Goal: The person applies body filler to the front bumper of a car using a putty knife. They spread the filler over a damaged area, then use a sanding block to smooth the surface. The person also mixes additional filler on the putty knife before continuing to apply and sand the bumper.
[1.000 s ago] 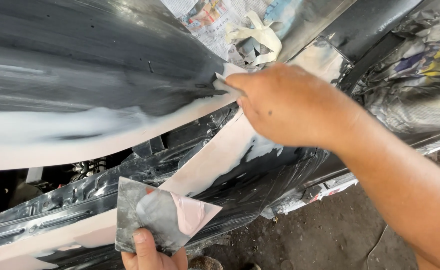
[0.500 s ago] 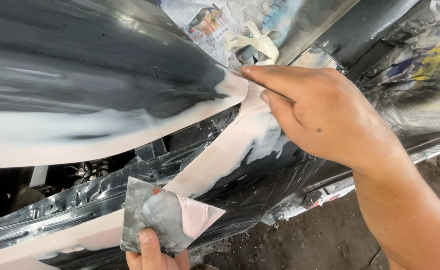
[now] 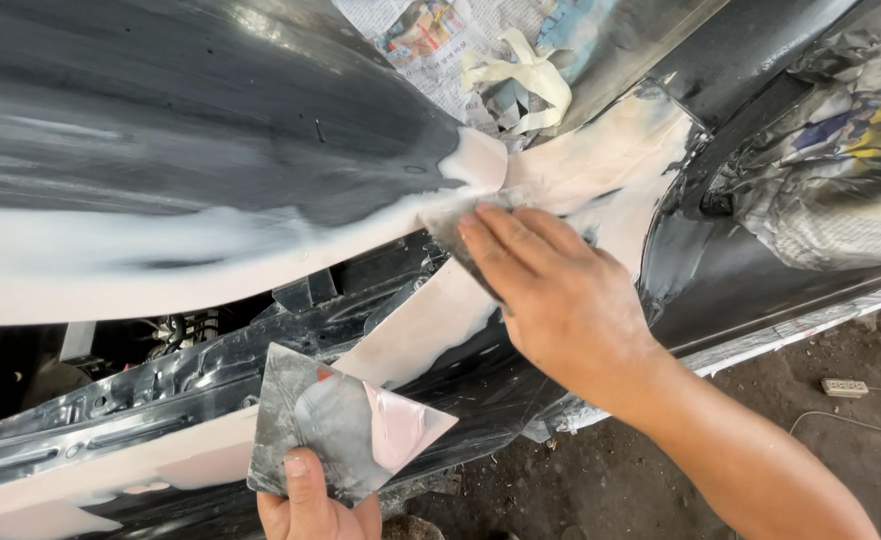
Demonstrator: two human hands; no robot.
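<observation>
Right hand (image 3: 560,300), centre of frame: fingers flat, pressing a small grey spreader (image 3: 452,226) against the pale pink body filler (image 3: 600,160) on the black car body panel (image 3: 210,110). The spreader's edge sits at the filler seam, just below centre top.

Left hand (image 3: 315,505), bottom centre: closed around a square metal mixing plate (image 3: 345,425), thumb on top; pink filler smear on its right corner.

Upper centre: newspaper masking (image 3: 430,35) with crumpled masking tape (image 3: 520,75). Dirt floor (image 3: 810,400) lower right.

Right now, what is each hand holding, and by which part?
Left hand holds a flat metal plate by its bottom edge, thumb on its face. Right hand presses a thin scraper blade under its fingertips against the pink-filled car panel.
</observation>
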